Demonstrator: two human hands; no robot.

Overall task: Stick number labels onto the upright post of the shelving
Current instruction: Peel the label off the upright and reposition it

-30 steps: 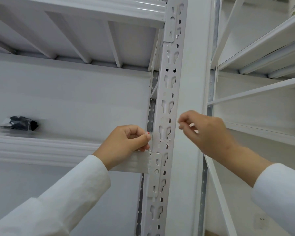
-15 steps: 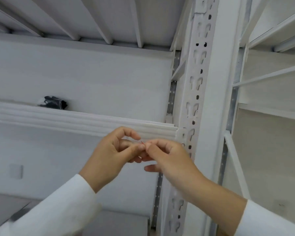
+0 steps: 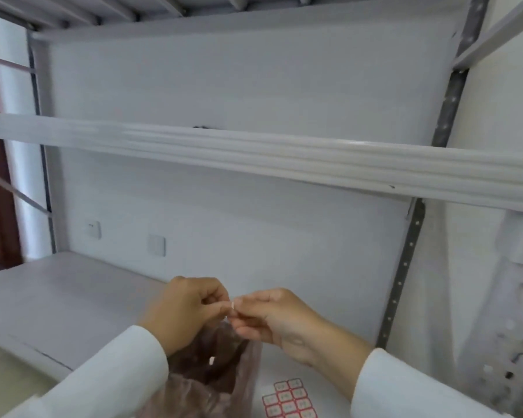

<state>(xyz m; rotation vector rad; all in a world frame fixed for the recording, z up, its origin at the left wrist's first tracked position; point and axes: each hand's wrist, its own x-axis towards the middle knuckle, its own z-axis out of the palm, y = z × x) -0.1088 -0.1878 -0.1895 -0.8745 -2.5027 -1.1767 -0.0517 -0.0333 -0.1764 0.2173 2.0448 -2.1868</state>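
Over a pinkish plastic bag [image 3: 206, 384], left hand [image 3: 183, 312] and right hand [image 3: 272, 319] meet, fingers [image 3: 224, 306] pinching one small white scrap [image 3: 232, 305], seemingly label backing; label sheet [image 3: 287, 399] lies below them. Next: peel another label, reach right to the upright post [image 3: 514, 342].

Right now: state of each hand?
Left hand: fingers pinched on a small white scrap.
Right hand: pinched on the same scrap; what it is cannot be told.

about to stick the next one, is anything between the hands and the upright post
Nothing visible blocks it. Both the left hand and right hand pinch a small white scrap above a brown plastic bag; open air lies between them and the slotted upright post at right.
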